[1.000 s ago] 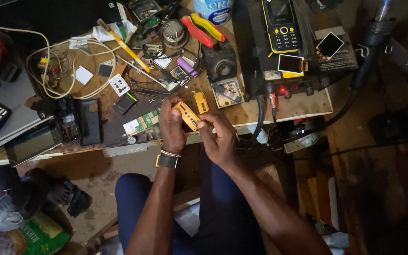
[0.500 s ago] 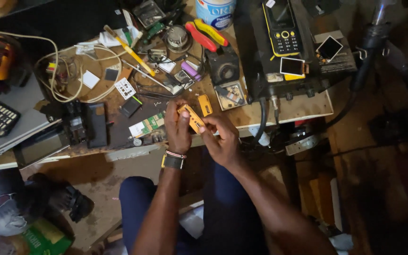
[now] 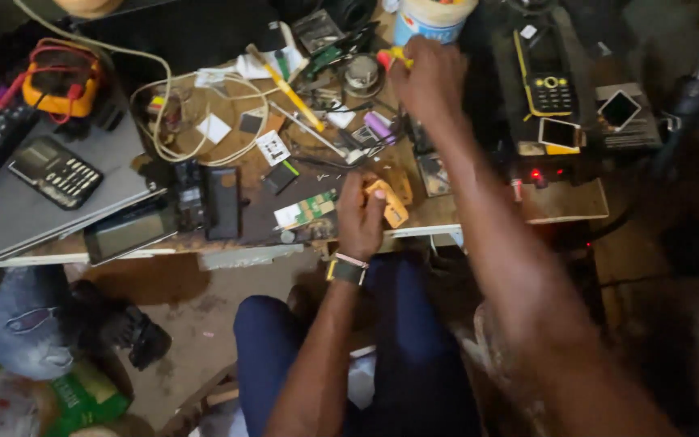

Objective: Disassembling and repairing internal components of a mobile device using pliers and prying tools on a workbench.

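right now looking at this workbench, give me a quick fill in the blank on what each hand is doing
1. The left hand holds a small ____ coloured part at the bench's front edge.
2. The right hand reaches to the red and yellow tool handles near the ____ tub.
3. The wristband sits on the ____ wrist.

Missing words: yellow; white; left

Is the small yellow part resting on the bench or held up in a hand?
Held. The left hand grips the yellow part at the bench edge, fingers wrapped around it; the right hand reaches away toward tools.
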